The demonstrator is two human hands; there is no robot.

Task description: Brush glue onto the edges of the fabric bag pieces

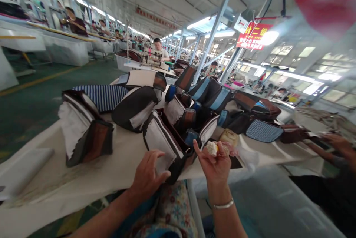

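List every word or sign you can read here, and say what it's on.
"二组", probably, in yellow on the red hanging sign; the smaller line below is blurred.
Red banner under the roof: too small to read.
White sign beside the hanging sign: blurred.
Bags: no text visible.

Location: a garment or bag factory floor; long worktables stacked with unfinished bags; rows of seated workers at stations; overhead strip lights; hanging red banner.
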